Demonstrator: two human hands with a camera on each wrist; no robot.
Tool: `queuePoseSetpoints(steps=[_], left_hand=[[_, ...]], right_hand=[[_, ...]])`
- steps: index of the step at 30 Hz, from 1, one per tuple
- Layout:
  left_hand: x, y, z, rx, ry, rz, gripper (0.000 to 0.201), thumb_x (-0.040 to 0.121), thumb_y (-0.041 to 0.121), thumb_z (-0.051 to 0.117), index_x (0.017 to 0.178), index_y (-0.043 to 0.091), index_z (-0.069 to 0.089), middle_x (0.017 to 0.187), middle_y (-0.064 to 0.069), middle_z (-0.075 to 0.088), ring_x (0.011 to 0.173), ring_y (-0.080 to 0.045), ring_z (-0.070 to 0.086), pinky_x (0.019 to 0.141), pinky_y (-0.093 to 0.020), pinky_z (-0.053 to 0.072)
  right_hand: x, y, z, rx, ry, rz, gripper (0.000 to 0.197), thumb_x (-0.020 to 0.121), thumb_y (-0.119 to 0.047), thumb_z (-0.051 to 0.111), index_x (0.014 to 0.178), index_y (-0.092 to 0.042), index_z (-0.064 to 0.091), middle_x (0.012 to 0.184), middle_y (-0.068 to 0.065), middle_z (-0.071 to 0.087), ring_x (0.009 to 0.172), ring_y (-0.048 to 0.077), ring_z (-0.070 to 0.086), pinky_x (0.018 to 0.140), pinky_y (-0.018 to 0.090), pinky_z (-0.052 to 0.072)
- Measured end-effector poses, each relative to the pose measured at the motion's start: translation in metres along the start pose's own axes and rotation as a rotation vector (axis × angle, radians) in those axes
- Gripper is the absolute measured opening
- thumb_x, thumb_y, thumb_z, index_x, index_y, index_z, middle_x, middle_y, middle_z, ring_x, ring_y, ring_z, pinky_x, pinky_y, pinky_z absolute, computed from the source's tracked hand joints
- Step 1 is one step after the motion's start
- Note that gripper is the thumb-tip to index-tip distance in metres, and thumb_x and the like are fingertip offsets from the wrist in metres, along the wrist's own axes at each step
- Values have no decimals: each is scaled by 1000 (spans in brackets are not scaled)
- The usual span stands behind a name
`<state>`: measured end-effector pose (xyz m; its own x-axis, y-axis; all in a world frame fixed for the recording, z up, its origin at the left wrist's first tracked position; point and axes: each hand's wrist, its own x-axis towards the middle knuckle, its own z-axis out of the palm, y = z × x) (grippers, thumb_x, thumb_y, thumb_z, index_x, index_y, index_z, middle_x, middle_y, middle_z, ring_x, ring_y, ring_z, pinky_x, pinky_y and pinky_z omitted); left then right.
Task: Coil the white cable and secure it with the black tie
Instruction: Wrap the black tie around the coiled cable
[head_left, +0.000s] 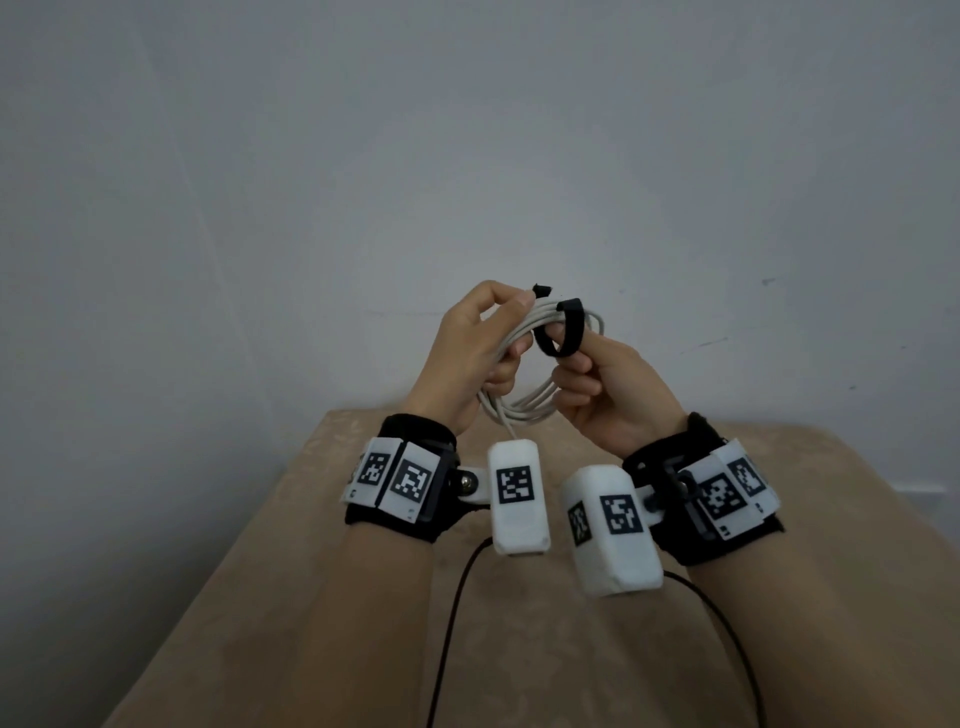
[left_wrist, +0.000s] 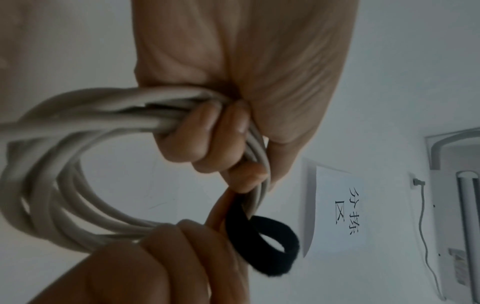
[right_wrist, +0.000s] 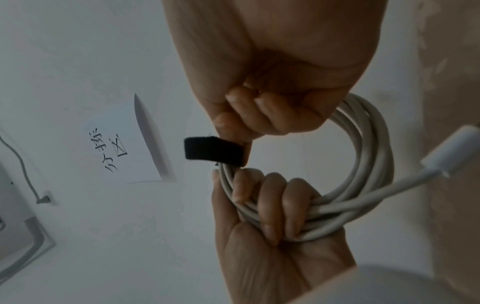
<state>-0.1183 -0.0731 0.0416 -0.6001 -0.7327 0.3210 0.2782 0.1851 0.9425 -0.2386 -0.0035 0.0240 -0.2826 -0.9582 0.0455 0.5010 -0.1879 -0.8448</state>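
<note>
The white cable (head_left: 519, 408) is wound into a coil of several loops and held up in the air between both hands. My left hand (head_left: 511, 332) grips one side of the coil (left_wrist: 85, 115), fingers curled round the strands. My right hand (head_left: 566, 364) holds the opposite side and pinches the black tie (head_left: 561, 332) between thumb and forefinger. The tie (left_wrist: 262, 242) bends into an open loop beside the strands, with one short end (head_left: 543, 288) sticking up near the left thumb. A white plug (right_wrist: 457, 144) hangs free from the coil (right_wrist: 363, 185). In the right wrist view the tie (right_wrist: 213, 151) juts sideways.
A beige table (head_left: 337, 623) lies below the hands, against a plain grey wall. Black wires (head_left: 452, 623) trail from the white wrist cameras (head_left: 519, 499) over the table. A paper note (left_wrist: 337, 205) with printed characters hangs on a wall.
</note>
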Motion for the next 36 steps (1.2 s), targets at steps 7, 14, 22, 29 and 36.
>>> queuePoseSetpoints(steps=[7, 14, 22, 29, 36], left_hand=[[2, -4, 3, -111, 98, 22, 18, 97, 18, 53, 79, 15, 54, 49, 3, 44, 33, -6, 21, 35, -14, 17], [5, -8, -1, -83, 206, -4, 17, 95, 18, 56, 80, 13, 59, 48, 4, 44, 36, -6, 22, 36, -17, 15], [4, -12, 2, 24, 183, -9, 16, 94, 22, 59, 82, 12, 62, 49, 2, 44, 35, -6, 22, 35, -18, 17], [5, -15, 3, 56, 163, -19, 16, 95, 21, 58, 82, 13, 63, 49, 1, 45, 34, -6, 22, 35, -16, 17], [3, -15, 6, 127, 69, -7, 14, 94, 19, 59, 82, 14, 65, 46, 4, 45, 36, -7, 23, 34, -17, 19]], right_hand=[[-3, -9, -4, -60, -69, 26, 17, 93, -13, 44, 90, -13, 61, 50, -9, 38, 36, 4, 28, 36, 16, 24], [-12, -19, -2, -467, 47, -219, 16, 90, -18, 59, 86, -11, 73, 67, 2, 68, 41, 12, 46, 41, 20, 37], [-13, -15, 6, -647, 50, -524, 27, 84, -16, 69, 111, -15, 70, 58, 2, 48, 45, 1, 46, 48, 11, 38], [-12, -21, -3, -501, 98, -551, 16, 82, -6, 69, 95, -14, 74, 82, 9, 69, 68, 15, 59, 62, 20, 47], [-15, -29, -10, -436, 177, -618, 11, 82, -4, 69, 88, -12, 74, 77, 3, 73, 57, 13, 57, 52, 22, 47]])
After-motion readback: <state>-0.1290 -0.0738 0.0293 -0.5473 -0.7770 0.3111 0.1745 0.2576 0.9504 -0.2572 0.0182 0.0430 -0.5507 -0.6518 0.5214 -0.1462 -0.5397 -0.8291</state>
